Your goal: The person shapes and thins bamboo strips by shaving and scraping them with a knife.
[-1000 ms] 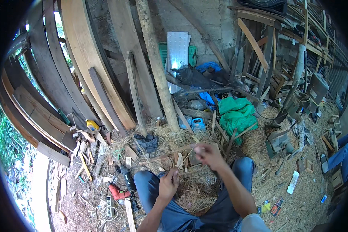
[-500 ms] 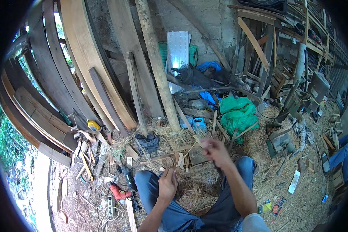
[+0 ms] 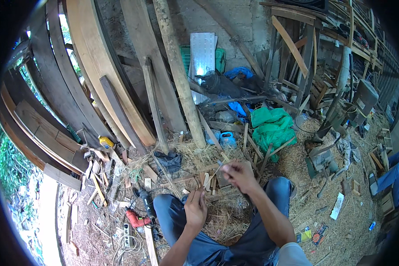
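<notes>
My left hand (image 3: 195,209) is closed above my left knee, its fingertips pinched together. A thin brown sliver (image 3: 202,188) shows at those fingertips, too small to name. My right hand (image 3: 239,176), farther forward and to the right, is closed too. A small pale, bluish-tipped piece (image 3: 220,163) sticks out from its fingers toward the left; its kind cannot be made out. The two hands are apart. Beyond them on the ground lie several short wood offcuts (image 3: 207,181), partly hidden behind my right hand.
A red power drill (image 3: 137,219) and a white power strip (image 3: 128,235) with a coiled cord lie left of my legs. Long planks (image 3: 93,57) lean at the left. Ahead are a blue jug (image 3: 228,139) and green sheeting (image 3: 272,126). Another person's leg (image 3: 392,179) shows far right.
My right hand has moved a little left, nearer to my left hand, and the piece in it now shows. My left hand has barely shifted.
</notes>
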A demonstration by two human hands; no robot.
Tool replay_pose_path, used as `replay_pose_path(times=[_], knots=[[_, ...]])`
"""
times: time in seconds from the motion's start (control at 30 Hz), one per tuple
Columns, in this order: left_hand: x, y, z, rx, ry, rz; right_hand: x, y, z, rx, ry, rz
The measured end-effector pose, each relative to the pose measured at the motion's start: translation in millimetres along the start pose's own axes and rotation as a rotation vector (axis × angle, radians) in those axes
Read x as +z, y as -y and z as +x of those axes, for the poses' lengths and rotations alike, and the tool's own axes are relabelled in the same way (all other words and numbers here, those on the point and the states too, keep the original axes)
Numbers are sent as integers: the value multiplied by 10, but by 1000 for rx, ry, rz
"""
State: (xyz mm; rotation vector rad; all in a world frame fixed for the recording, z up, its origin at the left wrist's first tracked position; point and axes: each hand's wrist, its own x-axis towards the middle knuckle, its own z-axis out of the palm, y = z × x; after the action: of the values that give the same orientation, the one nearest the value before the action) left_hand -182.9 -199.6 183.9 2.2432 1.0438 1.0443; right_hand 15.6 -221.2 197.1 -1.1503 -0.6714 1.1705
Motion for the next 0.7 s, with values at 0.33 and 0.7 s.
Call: replay_pose_path(times=[0.33,0.7], knots=[[43,-84,28,-21,-15,-133,136,-122,-65,-39,136,-125],[-78,-187,50,-170,139,-188,-38,33,46,-15,58,-48]])
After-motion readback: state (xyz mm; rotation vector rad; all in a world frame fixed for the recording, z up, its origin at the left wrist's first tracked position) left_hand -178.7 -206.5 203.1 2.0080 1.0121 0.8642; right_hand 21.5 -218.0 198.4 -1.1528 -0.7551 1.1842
